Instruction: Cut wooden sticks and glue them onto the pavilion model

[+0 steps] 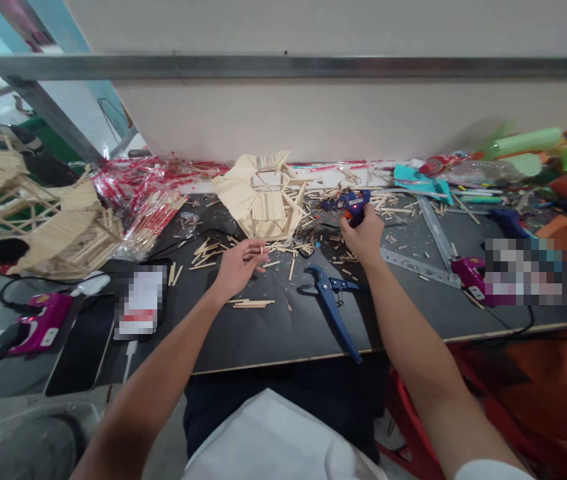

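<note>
My right hand [366, 233] is wrapped round a blue hot glue gun [356, 205] whose nozzle points left over the dark table. Pinched in the fingers of my left hand [240, 268] is a short wooden stick [262, 250], mostly covered by the fingertips. Just beyond that hand stands a model built of wooden sticks [268, 207], with slatted panels and an open frame. Between my forearms lies a blue pipe cutter [332, 303], its handle toward the front edge. A few longer wooden sticks [250, 304] rest near my left wrist.
Loose stick pieces and scraps surround the model. Red-and-clear wrappers [133, 187] and another stick model [58, 220] are at left, near a phone [140, 300] and a purple power strip [43, 323]. Clear rulers [420, 268] lie at right. A metal rail [283, 69] crosses the wall.
</note>
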`<state>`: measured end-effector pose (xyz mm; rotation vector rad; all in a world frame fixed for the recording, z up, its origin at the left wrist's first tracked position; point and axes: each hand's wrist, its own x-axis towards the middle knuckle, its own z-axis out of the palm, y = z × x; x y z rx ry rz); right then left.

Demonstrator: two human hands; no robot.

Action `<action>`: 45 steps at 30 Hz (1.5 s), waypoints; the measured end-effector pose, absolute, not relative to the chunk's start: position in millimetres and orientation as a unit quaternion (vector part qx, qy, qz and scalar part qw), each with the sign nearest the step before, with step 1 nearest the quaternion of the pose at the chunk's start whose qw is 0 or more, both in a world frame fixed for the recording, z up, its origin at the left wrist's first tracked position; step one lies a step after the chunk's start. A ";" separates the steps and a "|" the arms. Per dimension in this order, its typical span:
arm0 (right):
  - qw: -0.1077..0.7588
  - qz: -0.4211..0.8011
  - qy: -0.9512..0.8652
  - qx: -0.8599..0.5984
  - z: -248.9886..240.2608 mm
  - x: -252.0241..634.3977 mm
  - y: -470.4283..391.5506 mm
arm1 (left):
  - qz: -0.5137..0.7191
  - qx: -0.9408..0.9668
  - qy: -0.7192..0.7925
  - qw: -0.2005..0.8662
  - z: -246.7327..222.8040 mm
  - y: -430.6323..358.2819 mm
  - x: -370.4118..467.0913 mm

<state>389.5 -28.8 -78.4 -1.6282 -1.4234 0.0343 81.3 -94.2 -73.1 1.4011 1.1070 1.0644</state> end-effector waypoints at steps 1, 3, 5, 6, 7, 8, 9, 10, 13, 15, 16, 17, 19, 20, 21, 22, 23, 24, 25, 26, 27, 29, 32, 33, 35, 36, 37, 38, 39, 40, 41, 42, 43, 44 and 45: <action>0.469 0.014 -0.583 -0.663 -78.5 389.7 -29.0 | 0.441 0.585 0.457 0.503 -72.7 -94.5 81.3; 0.467 0.011 -0.585 -0.663 -78.1 389.6 -29.4 | 0.443 0.594 0.452 0.497 -72.7 -94.7 81.7; 0.466 0.009 -0.586 -0.663 -76.9 388.8 -30.0 | 0.442 0.604 0.445 0.492 -73.4 -94.9 82.4; 0.468 0.008 -0.585 -0.662 -76.1 388.3 -30.4 | 0.439 0.610 0.442 0.490 -73.8 -95.0 82.8; 0.471 0.008 -0.585 -0.660 -75.1 387.7 -31.0 | 0.436 0.616 0.439 0.487 -74.0 -95.1 83.1; 0.474 0.007 -0.586 -0.657 -74.1 387.2 -31.8 | 0.434 0.622 0.437 0.484 -74.0 -95.3 83.3; 0.477 0.004 -0.588 -0.653 -73.0 386.8 -32.8 | 0.432 0.626 0.436 0.481 -73.8 -95.5 83.5; 0.479 0.000 -0.591 -0.649 -71.8 386.4 -33.9 | 0.431 0.629 0.437 0.478 -73.2 -95.6 83.5; 0.486 -0.010 -0.602 -0.633 -66.1 384.9 -36.7 | 0.430 0.632 0.441 0.471 -70.9 -96.0 83.0; 0.495 -0.018 -0.609 -0.619 -58.4 382.5 -36.5 | 0.429 0.634 0.442 0.467 -70.1 -95.7 82.5; 0.501 -0.023 -0.612 -0.612 -53.0 380.5 -35.3 | 0.428 0.636 0.442 0.466 -70.3 -95.4 82.3; 0.505 -0.027 -0.616 -0.604 -46.5 377.9 -33.3 | 0.427 0.636 0.442 0.466 -70.8 -95.0 82.0; 0.505 -0.030 -0.628 -0.591 -31.1 370.4 -27.2 | 0.424 0.636 0.441 0.470 -72.9 -94.3 81.6; 0.498 -0.028 -0.639 -0.585 -22.7 365.4 -23.2 | 0.423 0.635 0.442 0.472 -74.1 -94.1 81.5; 0.486 -0.025 -0.656 -0.577 -14.2 359.7 -19.0 | 0.421 0.635 0.442 0.473 -75.2 -94.0 81.5; 0.471 -0.021 -0.677 -0.566 -6.0 353.1 -14.8 | 0.420 0.635 0.442 0.474 -76.1 -94.0 81.6; 0.456 -0.017 -0.700 -0.550 1.5 345.8 -10.8 | 0.419 0.636 0.442 0.474 -76.7 -94.1 81.9; 0.443 -0.015 -0.723 -0.531 8.1 337.9 -7.2 | 0.419 0.636 0.442 0.473 -76.9 -94.3 82.2; 0.433 -0.013 -0.744 -0.510 13.7 329.8 -4.2 | 0.420 0.637 0.443 0.472 -76.8 -94.6 82.6; 0.426 -0.011 -0.762 -0.488 18.0 321.8 -1.8 | 0.419 0.638 0.444 0.469 -76.5 -94.8 83.0; 0.422 -0.010 -0.776 -0.469 21.2 314.3 0.0 | 0.418 0.641 0.446 0.465 -76.0 -94.9 83.4; 0.418 -0.008 -0.794 -0.442 24.5 302.0 2.1 | 0.413 0.646 0.452 0.457 -74.7 -95.1 83.8; 0.411 -0.009 -0.805 -0.428 24.4 293.1 3.4 | 0.407 0.650 0.457 0.450 -72.6 -95.4 83.9; 0.407 -0.009 -0.807 -0.427 23.9 292.5 3.7 | 0.407 0.650 0.459 0.449 -71.8 -95.6 83.9; 0.398 -0.005 -0.810 -0.431 23.3 293.6 4.1 | 0.405 0.652 0.463 0.443 -69.8 -96.5 83.9; 0.393 -0.002 -0.810 -0.434 23.3 294.7 4.2 | 0.404 0.652 0.466 0.441 -68.7 -97.1 84.0; 0.388 0.000 -0.811 -0.438 23.5 295.9 4.1 | 0.403 0.653 0.468 0.438 -67.5 -97.7 84.1; 0.382 -0.001 -0.813 -0.440 23.8 297.0 4.0 | 0.403 0.654 0.469 0.436 -66.4 -98.2 84.3; 0.378 -0.002 -0.814 -0.441 24.2 297.8 3.7 | 0.403 0.655 0.470 0.434 -65.3 -98.7 84.4; 0.376 -0.004 -0.815 -0.441 24.5 298.4 3.5 | 0.402 0.656 0.471 0.431 -64.4 -99.2 84.4; 0.376 -0.006 -0.816 -0.440 24.7 298.7 3.3 | 0.401 0.658 0.473 0.427 -63.6 -99.5 84.4; 0.375 -0.007 -0.816 -0.439 24.7 298.9 3.2 | 0.401 0.659 0.475 0.424 -62.9 -99.6 84.3; 0.374 -0.009 -0.817 -0.438 24.6 299.0 3.2 | 0.400 0.659 0.478 0.421 -62.4 -99.7 84.1; 0.372 -0.011 -0.819 -0.437 24.2 299.1 3.4 | 0.400 0.659 0.480 0.418 -62.0 -99.7 83.9; 0.370 -0.012 -0.821 -0.435 23.8 299.1 3.7 | 0.399 0.659 0.483 0.416 -61.7 -99.7 83.6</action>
